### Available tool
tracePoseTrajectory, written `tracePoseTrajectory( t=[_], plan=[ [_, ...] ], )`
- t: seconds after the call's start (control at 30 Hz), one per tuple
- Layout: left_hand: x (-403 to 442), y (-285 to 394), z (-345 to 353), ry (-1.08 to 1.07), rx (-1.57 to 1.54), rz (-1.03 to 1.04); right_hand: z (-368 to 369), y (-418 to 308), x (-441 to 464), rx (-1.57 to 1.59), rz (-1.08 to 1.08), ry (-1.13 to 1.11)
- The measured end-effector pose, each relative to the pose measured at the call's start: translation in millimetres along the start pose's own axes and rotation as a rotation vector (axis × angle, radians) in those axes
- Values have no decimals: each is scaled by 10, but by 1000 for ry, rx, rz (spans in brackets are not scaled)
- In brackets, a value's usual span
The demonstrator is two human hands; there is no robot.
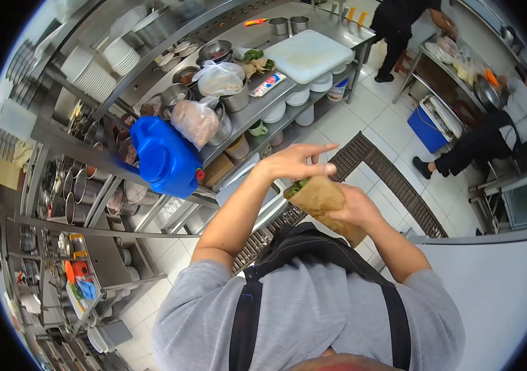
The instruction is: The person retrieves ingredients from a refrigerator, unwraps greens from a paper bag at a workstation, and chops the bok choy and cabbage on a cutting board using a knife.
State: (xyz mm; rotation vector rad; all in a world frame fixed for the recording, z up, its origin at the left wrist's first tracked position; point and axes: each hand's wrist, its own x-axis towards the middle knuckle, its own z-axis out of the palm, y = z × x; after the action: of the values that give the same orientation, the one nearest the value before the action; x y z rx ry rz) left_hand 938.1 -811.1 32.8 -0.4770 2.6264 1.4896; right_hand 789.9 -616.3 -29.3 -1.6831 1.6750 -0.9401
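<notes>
A brown paper bag point(318, 201) with green leaves point(299, 185) showing at its open end is in front of my chest. My right hand point(357, 207) is wrapped round the bag's side. Just above the leafy end, my left hand point(294, 162) is held with its fingers apart, and nothing shows between them. To the left on the steel counter stand a large blue jug point(161, 154) and a plastic bag of pinkish food point(195, 120).
A white cutting board point(304, 55) lies on the counter, near metal bowls and pots. A floor drain grate point(393, 173) crosses the tiles. Two other people are at the right, near a blue cooler point(427, 128). A white surface point(486, 297) is at lower right.
</notes>
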Motion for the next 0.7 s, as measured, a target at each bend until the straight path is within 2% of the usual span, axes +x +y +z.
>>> tracePoseTrajectory(
  t=[0.03, 0.1, 0.13, 0.17, 0.23, 0.27, 0.3, 0.37, 0.43, 0.5, 0.53, 0.57, 0.63, 0.67, 0.7],
  plan=[
    [12, -66, 48, 12, -8, -7, 143, 194, 186, 0, -6, -15],
    [-68, -111, 153, 171, 530, 157, 351, 394, 573, -322, 16, -196],
    [-111, -101, 145, 45, 554, 105, 358, 417, 744, -252, 233, -258],
    [-154, -222, 123, 49, 555, 101, 332, 394, 854, -252, 228, -261],
    [-245, -559, -2, 256, 589, 269, 303, 400, 1110, -92, 259, -177],
    [-291, -586, -74, 233, 557, 242, 381, 682, 1260, -79, 263, -120],
    [-255, -724, -115, 228, 546, 228, 307, 643, 1331, -71, 270, -136],
    [-101, -988, -319, 454, 427, 310, 81, 587, 1536, 114, 346, -194],
    [37, -1116, -552, 528, 430, 226, -50, 781, 1733, 231, 306, -203],
    [234, -1291, -716, 723, 342, 91, -317, 812, 1952, 511, 218, -76],
    [386, -1356, -741, 766, 336, 48, -415, 900, 2118, 759, 263, -29],
    [534, -1383, -778, 807, 327, 4, -506, 978, 2330, 757, 260, -42],
    [916, -1414, -811, 787, 107, -102, -642, 1134, 2776, 1017, 277, 73],
    [1169, -1399, -819, 979, 176, 33, -704, 1183, 3013, 1021, 323, 105],
    [1412, -1368, -893, 983, 174, 20, -706, 1421, 3266, 1023, 329, 93]
  ],
)
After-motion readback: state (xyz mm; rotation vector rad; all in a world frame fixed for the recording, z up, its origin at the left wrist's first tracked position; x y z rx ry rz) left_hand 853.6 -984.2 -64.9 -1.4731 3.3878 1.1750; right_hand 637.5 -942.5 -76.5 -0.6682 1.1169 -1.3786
